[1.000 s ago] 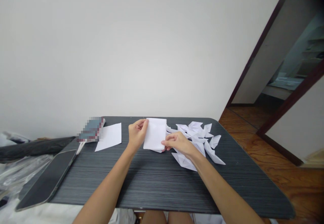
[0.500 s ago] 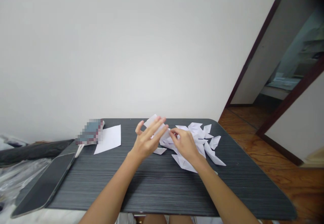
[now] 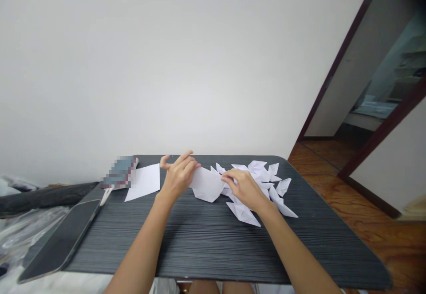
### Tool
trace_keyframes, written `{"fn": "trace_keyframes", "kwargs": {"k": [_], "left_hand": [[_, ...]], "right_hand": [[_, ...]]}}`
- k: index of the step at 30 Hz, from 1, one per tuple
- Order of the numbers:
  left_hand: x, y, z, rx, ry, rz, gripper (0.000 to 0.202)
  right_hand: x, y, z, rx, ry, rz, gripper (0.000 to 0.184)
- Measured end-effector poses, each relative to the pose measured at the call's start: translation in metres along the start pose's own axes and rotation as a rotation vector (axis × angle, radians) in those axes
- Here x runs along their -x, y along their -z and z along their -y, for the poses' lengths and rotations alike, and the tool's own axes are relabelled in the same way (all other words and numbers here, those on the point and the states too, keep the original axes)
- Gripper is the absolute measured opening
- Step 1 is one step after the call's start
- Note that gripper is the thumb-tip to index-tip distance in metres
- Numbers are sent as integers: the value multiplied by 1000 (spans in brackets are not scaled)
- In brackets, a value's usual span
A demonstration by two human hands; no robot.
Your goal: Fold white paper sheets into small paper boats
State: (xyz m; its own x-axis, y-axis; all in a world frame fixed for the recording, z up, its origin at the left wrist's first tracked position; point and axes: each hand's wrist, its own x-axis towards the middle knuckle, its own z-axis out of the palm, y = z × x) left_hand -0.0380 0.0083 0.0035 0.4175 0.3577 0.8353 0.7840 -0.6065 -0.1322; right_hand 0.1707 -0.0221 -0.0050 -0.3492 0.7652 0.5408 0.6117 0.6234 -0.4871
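A white piece of folded paper (image 3: pixel 208 186) is held up between my two hands over the middle of the table. My left hand (image 3: pixel 178 175) pinches its left edge between thumb and fingers, with some other fingers stretched outward. At the paper's upper right corner, my right hand (image 3: pixel 244 188) grips it with thumb and forefinger. Several folded white paper pieces (image 3: pixel 262 172) lie in a loose pile behind and around my right hand. One pointed folded piece (image 3: pixel 244 215) rests nearer to me, below that hand.
The dark striped table (image 3: pixel 206 245) stands against a white wall (image 3: pixel 213 63). On its left lie a flat white sheet (image 3: pixel 148 179), a blurred-out object (image 3: pixel 119 172) and a dark tablet-like panel (image 3: pixel 63 241). Clear plastic wrapping (image 3: pixel 31 232) is further left. A doorway opens at right.
My left hand has moved left and turned, and the held paper now shows its broad face between my hands. My right hand has barely moved.
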Motion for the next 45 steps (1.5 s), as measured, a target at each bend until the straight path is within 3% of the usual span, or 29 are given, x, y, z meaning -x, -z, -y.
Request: {"fn": "trace_keyframes", "kwargs": {"k": [3,5,8,11,14,16,19,22,24,30,36,45], "left_hand": [[-2,6,5,-27,181,-232,14],[-3,11,-1,-17,166,-282,13],[-5,13,-16,102,-165,53,23],[-4,5,-27,219,-175,140,16],[-2,-4,-36,396,88,64,14],[-1,-9,-42,543,369,-7,15],[-1,-16,-50,782,715,-85,17],[0,-22,-53,961,900,-128,20],[0,-24,-52,1054,956,-91,21],[-1,-22,-49,1460,959,209,27],[-4,-19,-49,1598,1011,267,33],[-9,-14,-47,1679,1113,326,31]], "right_hand": [[-1,4,-3,56,-17,5,20],[0,4,-1,84,7,4,21],[0,5,4,75,83,-20,20],[0,9,10,-35,117,-97,16],[-3,14,12,-306,5,-265,11],[-6,14,10,-560,-143,-349,29],[-8,7,6,-885,-345,-211,46],[-8,-5,4,-978,-393,-27,36],[-8,-12,3,-955,-379,-50,29],[-6,-11,-3,-810,-338,-123,28],[-6,-8,-8,-686,-185,-136,31],[-7,-11,-15,-982,-281,-132,28]]}}
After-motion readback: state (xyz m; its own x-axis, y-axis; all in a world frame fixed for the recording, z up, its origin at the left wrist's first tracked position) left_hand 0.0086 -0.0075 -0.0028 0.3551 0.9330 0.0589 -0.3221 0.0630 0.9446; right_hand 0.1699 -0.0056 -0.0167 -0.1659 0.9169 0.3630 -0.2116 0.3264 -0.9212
